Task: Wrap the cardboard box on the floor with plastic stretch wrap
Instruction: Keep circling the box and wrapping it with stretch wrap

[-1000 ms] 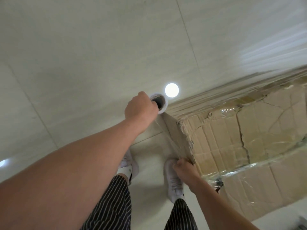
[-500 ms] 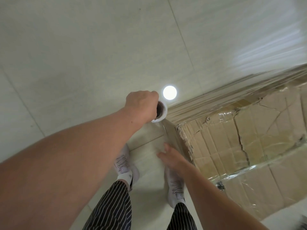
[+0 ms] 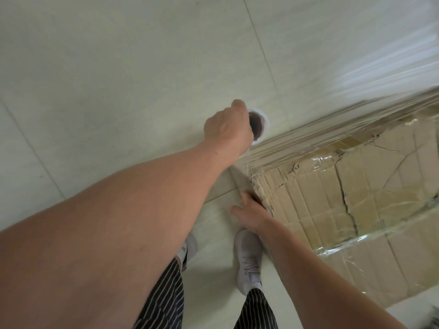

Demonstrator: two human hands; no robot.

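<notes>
Right hand [image 3: 251, 211] quit pinching, now flat, smoothing film [image 3: 332, 129] onto the box [image 3: 316, 200]; left hand [image 3: 226, 125] still gripping the roll [image 3: 258, 125], so wrapping can carry on.

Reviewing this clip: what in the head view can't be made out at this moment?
All in the head view.
Stretch wrap roll: the left hand covers it; only its end shows, so film remaining is unknown.
Cardboard box: cut off by the right edge; near side seen edge-on.
Right hand: flat at the box corner; whether it touches film is unclear.
Dark object, bottom right corner: cropped and blurred.
</notes>
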